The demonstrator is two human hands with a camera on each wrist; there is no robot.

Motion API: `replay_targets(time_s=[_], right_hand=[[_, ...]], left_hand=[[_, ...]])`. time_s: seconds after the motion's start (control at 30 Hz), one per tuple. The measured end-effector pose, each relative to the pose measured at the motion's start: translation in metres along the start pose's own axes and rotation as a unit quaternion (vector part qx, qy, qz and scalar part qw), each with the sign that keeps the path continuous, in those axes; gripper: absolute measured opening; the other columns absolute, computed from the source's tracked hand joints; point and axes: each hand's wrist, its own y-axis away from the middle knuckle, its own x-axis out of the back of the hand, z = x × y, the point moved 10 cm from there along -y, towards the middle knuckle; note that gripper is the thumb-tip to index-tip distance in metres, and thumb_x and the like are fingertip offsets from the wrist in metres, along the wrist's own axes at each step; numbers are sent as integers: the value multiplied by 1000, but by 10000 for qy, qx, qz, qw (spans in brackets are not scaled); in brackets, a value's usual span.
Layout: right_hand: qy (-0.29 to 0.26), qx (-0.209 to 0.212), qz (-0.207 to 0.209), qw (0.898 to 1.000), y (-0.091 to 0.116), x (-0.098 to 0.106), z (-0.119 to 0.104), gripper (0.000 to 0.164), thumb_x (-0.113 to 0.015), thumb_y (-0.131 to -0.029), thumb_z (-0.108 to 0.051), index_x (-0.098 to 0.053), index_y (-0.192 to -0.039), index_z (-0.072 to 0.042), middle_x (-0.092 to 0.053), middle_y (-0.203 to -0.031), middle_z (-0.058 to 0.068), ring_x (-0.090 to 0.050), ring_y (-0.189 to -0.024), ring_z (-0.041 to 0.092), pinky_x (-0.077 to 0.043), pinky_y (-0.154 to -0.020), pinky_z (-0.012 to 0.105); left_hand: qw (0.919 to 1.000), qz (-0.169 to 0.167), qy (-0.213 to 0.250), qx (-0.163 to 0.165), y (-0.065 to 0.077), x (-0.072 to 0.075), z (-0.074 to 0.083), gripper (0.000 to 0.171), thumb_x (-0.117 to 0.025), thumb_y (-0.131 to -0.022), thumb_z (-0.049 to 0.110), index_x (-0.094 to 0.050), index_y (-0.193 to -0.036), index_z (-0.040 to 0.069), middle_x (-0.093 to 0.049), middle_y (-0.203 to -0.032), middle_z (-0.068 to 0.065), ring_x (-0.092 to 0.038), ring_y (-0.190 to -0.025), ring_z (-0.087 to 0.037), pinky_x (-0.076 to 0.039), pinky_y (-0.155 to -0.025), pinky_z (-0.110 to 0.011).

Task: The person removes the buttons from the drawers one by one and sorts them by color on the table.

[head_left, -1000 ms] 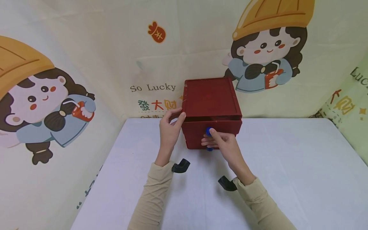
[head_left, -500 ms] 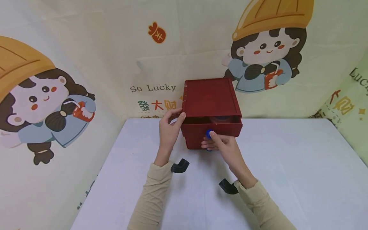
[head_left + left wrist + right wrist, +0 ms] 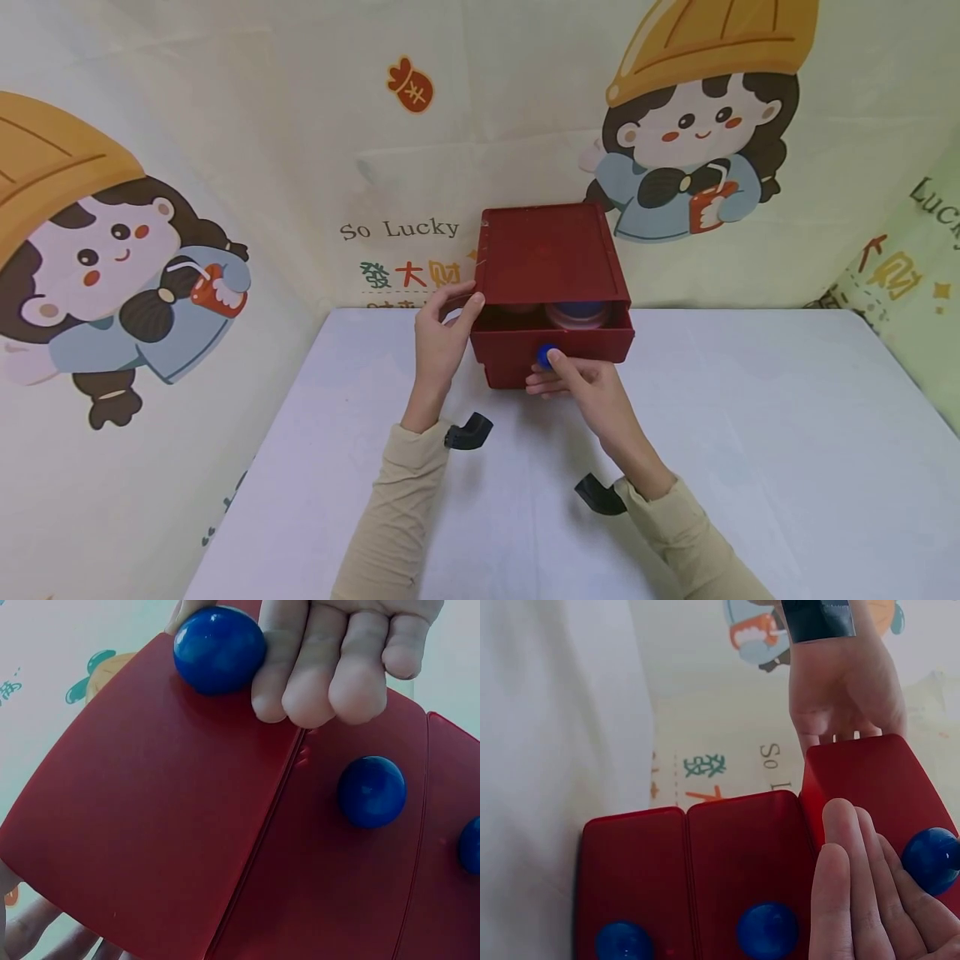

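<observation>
A small red cabinet [image 3: 551, 254] with several drawers stands on the table. Its top drawer [image 3: 510, 343] is partly out, and a round clear container with a blue lid [image 3: 581, 310] shows inside; a second shape to its left is mostly hidden. My right hand [image 3: 592, 387] pinches the top drawer's blue knob [image 3: 220, 650] between thumb and index finger, its other fingers extended below. My left hand [image 3: 442, 333] touches the cabinet's left side near the front top corner with its fingertips.
Lower drawers [image 3: 742, 855] with blue knobs are shut beneath. A white-covered table [image 3: 750, 417] spreads around the cabinet, and a printed cloth [image 3: 412, 158] hangs close behind it. Black camera mounts [image 3: 471, 432] sit at both wrists.
My right hand has drawn the top drawer toward me, widening its opening and bringing the blue-lidded container into view. The left hand has stayed at the cabinet's side.
</observation>
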Motion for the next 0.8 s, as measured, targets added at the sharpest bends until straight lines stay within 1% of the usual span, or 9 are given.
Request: replay_targets(time_s=[0.1,0.13,0.17,0.23,0.3,0.4,0.53,0.6,0.8], right_hand=[[-25,10,-44,10000,2,-1,1,50,-54,-101,-42,-70,-113,4,-76,-98,14,-75,-88,25,-54,-93,31],[-35,17,-57,10000,2,-1,1,50,-54,-102,-41,-69,-113,5,-76,-99,14,-75,-88,25,-54,-92,30],[-36,16,-60,10000,3,-1,1,50,-53,-102,-41,-69,-113,5,-76,-98,14,-75,-88,25,-54,-92,29],[-53,13,-82,10000,4,-1,1,50,-54,-102,-40,-69,-113,6,-76,-99,15,-75,-88,26,-54,-92,30],[-33,-13,-95,9999,5,-2,1,49,-53,-102,-41,-69,-113,5,-76,-98,14,-75,-89,27,-54,-92,27],[28,-64,-115,9999,7,-2,1,48,-53,-102,-42,-70,-112,2,-76,-98,13,-75,-90,27,-53,-94,29],[47,-35,-139,9999,10,-3,0,48,-53,-102,-41,-70,-112,3,-76,-98,13,-75,-89,25,-54,-94,35],[44,-8,-140,9999,10,-3,0,47,-53,-102,-39,-70,-111,4,-76,-98,14,-75,-88,25,-55,-92,36],[71,41,-164,9998,13,-4,0,45,-53,-103,-38,-70,-111,3,-76,-98,14,-75,-88,25,-57,-87,31]], left_hand=[[10000,17,27,-66,0,1,0,33,-69,-94,26,-67,-123,11,-66,-122,-5,-62,-108,-18,-55,-89,-32],[10000,20,41,-72,1,1,0,32,-69,-94,26,-68,-123,11,-66,-121,-4,-62,-108,-18,-55,-89,-31],[10000,20,51,-39,1,1,0,32,-68,-95,24,-67,-124,9,-66,-122,-5,-61,-108,-18,-55,-89,-31],[10000,2,87,37,3,0,7,33,-68,-95,20,-66,-124,6,-65,-123,-8,-61,-109,-20,-55,-90,-30],[9999,-16,98,98,5,-1,12,33,-66,-96,16,-65,-125,1,-64,-125,-13,-61,-111,-23,-55,-90,-29],[9998,-54,117,130,6,-1,15,34,-66,-96,15,-63,-127,-1,-63,-127,-16,-60,-112,-26,-55,-92,-32],[9999,-49,103,62,1,0,2,35,-67,-95,20,-64,-127,4,-64,-127,-11,-60,-112,-23,-55,-92,-32],[9999,-37,101,5,0,0,-1,35,-68,-95,22,-65,-126,6,-64,-126,-9,-61,-111,-21,-55,-91,-31],[9997,-48,155,-187,-1,0,-4,34,-69,-94,26,-67,-124,10,-66,-123,-5,-62,-109,-19,-56,-90,-30]])
